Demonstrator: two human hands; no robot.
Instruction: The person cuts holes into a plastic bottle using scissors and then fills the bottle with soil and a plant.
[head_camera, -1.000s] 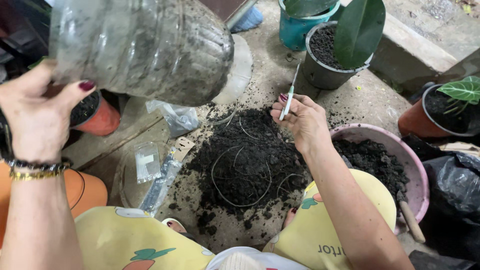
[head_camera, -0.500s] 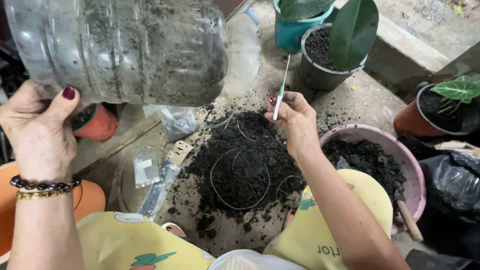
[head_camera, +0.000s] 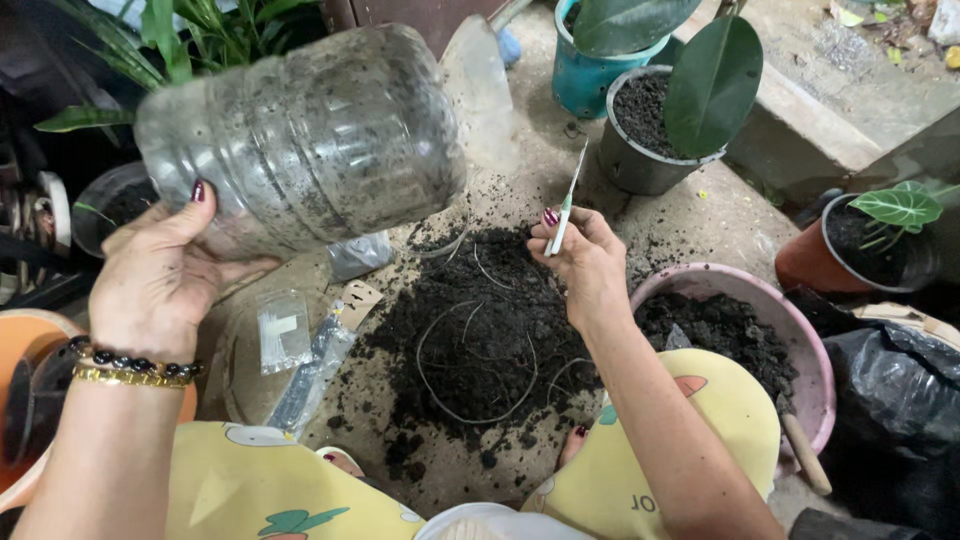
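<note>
**Clear plastic jug held over a heap of dark soil**

Clear, ribbed plastic water jug (head_camera: 310, 135), cut open and smeared inside with soil, lies tilted on its side in the air at upper left, above the concrete floor (head_camera: 730, 200). The left hand (head_camera: 165, 270) cups it from below, thumb pressed against the wall, fingers wrapped round the far side. A dark bead bracelet and a gold chain (head_camera: 135, 368) circle that wrist.

The right hand (head_camera: 585, 260) is closed in a pinch on a slim white-and-green stick tool (head_camera: 565, 205), which points up and away from the fingers. This hand hovers just over the far edge of the loose black soil heap (head_camera: 480, 340) spread on the floor, where thin pale roots curl through the surface.

Just right of the heap sits a pink plastic basin (head_camera: 810, 340) part-filled with soil; a wooden handle (head_camera: 805, 455) leans out at its near rim. Left of the heap lie small clear plastic bags (head_camera: 285, 335) and a cardboard tag (head_camera: 360, 297).

Further back stand a grey pot (head_camera: 635, 160) of soil with a broad dark green leaf (head_camera: 715, 85), a teal pot (head_camera: 590, 75) behind it, and a terracotta pot (head_camera: 815, 255) with a veined green plant at right. An orange pot (head_camera: 20, 350) sits at the left edge. Yellow printed cloth (head_camera: 700, 420) covers the person's knees at the bottom.
</note>
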